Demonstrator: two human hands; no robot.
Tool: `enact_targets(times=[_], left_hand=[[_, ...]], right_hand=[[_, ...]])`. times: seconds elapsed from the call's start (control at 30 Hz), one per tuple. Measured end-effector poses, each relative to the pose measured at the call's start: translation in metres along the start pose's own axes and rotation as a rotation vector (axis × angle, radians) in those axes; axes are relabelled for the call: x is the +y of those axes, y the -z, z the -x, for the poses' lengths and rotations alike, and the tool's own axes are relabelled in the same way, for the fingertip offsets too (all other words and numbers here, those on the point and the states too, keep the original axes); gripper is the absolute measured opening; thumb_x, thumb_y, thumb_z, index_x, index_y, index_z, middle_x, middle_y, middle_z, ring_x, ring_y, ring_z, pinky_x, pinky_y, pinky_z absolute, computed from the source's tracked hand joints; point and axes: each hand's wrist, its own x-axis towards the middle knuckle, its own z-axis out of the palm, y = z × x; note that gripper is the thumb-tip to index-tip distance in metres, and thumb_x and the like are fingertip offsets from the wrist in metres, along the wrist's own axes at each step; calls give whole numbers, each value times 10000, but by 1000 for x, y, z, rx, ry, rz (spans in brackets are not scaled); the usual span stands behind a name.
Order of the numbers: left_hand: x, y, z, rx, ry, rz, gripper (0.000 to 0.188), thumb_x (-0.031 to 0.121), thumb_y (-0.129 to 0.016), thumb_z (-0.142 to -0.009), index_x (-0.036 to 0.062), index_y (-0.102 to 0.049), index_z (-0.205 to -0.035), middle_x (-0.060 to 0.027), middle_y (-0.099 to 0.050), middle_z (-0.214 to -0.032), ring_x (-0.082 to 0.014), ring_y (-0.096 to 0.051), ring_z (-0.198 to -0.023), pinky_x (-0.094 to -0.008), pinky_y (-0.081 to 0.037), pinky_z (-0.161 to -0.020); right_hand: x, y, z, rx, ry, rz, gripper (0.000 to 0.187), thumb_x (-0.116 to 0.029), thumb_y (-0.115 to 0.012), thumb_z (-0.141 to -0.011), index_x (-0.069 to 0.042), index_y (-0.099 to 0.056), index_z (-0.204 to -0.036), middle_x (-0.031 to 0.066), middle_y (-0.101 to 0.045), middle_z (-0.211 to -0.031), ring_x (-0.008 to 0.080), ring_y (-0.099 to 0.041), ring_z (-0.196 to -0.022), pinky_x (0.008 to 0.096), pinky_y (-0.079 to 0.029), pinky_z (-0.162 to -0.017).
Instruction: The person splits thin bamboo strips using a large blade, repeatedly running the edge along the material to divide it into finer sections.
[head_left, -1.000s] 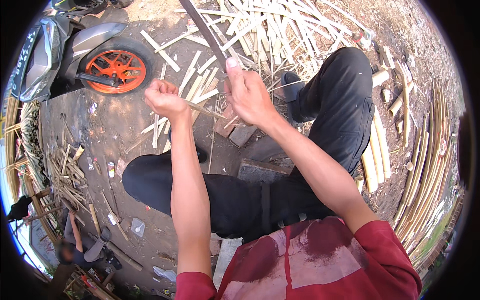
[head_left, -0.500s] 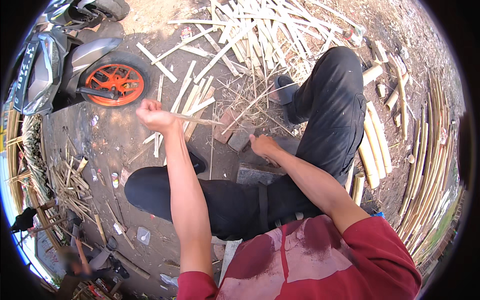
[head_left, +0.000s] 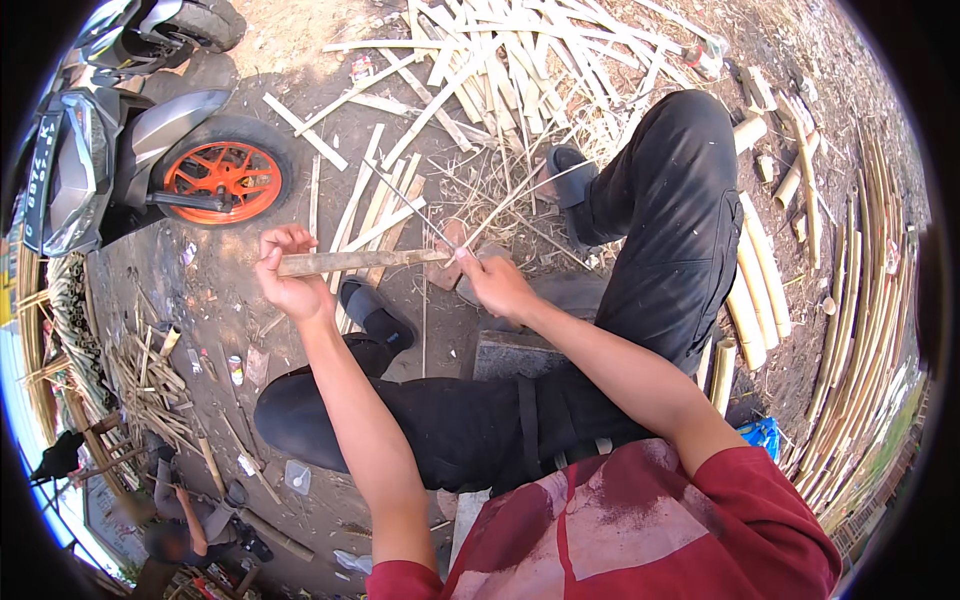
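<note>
My left hand [head_left: 290, 278] is partly curled around one end of a flat bamboo strip [head_left: 365, 261], with the strip lying across the palm. The strip runs level to the right, and its far end meets my right hand [head_left: 497, 286]. My right hand is closed, its thumb on top, on what looks like a knife; a long thin dark blade [head_left: 412, 203] points up and left from it. The handle is hidden in the fist. Pale thin slivers [head_left: 510, 208] show just beyond the right thumb.
Split bamboo strips [head_left: 515, 70] lie heaped ahead, beside a few nearer ones [head_left: 385, 215]. A motorcycle with an orange wheel [head_left: 222, 183] stands at left. Bamboo poles [head_left: 850, 310] lie at right. A stone block [head_left: 512, 355] sits between my legs. Another person [head_left: 190, 520] is at lower left.
My right hand has moved left and up to the end of the strip, and the dark blade has come into sight. The left hand has turned, so the strip's broad face shows.
</note>
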Motion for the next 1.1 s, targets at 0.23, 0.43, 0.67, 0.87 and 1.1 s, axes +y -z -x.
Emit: enact_targets(times=[0.23,0.43,0.67,0.87,1.1], left_hand=[[31,37,25,211,-107,-636,168,152,-683,-966,35,-609,-871,-35,-631,-791,-80,-585,-656,-239,-490,-587],[50,41,53,174,-131,-785,208,152,-753,-948,-25,-720,-1051,-35,-681,-802,-90,-639,-710,-228,-520,-642],[71,10,69,-66,-298,-848,179,24,-693,-942,-40,-728,-1105,-117,-688,-1010,-142,-673,-848,-266,-572,-685],[63,-6,73,16,-248,-860,215,18,-740,-899,-16,-749,-1111,-120,-729,-926,-168,-718,-794,-282,-587,-685],[70,-21,77,-62,-236,-863,182,36,-710,-937,-33,-751,-1100,-140,-710,-1034,-170,-707,-900,-282,-600,-749]], right_hand=[[10,-2,-1,-46,-140,70,782,-616,-376,-1031,90,-663,-858,327,-680,-895,474,-677,-910,528,-491,-847],[14,-19,-1,-37,-65,116,786,-606,-381,-1033,103,-659,-839,344,-681,-922,491,-668,-961,524,-494,-871],[-48,-29,24,-41,163,-2,719,-552,-342,-1070,53,-632,-814,271,-644,-736,480,-656,-803,526,-483,-778],[-129,-35,59,-121,454,-183,675,-507,-387,-1077,65,-632,-814,261,-622,-695,411,-632,-684,513,-453,-676],[-134,-31,70,-119,384,-298,666,-503,-395,-1081,57,-602,-785,187,-586,-626,283,-584,-590,463,-453,-609]])
